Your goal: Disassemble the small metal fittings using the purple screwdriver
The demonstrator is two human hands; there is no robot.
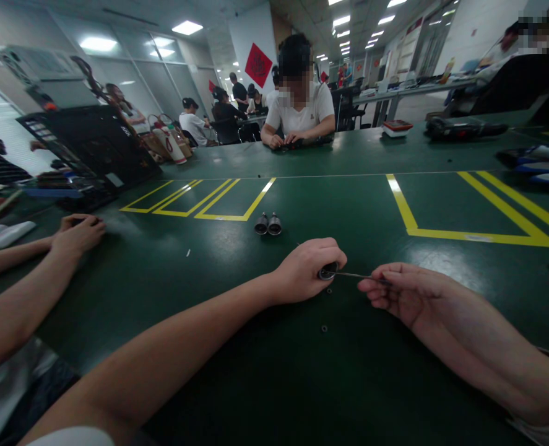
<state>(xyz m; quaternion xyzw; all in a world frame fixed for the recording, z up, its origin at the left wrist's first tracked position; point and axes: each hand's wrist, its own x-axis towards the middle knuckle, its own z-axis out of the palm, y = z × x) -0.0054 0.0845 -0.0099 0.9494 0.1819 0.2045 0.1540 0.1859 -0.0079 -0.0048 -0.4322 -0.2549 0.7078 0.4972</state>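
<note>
- My left hand (307, 271) is wrapped around a dark metal cup (327, 274), its round, shiny-rimmed mouth turned toward my right; the fingers hide most of the body.
- My right hand (408, 291), palm partly up, pinches a thin metal rod (354, 275) that reaches the cup's mouth; how deep the tip sits, I cannot tell.
- Two matching cups (261, 225) stand side by side beyond my left hand, wide ends toward me, narrow tips behind.
- Two small dark rings (324, 329) lie on the green table (237, 365), one just below the held cup, the other nearer me.
- Yellow tape (411, 214) outlines sections left and right, with green surface running between them.
- At left, a neighbor's hand (80, 235) rests well apart from mine; across the table, near its far edge, sits a person (302, 118) in white.
</note>
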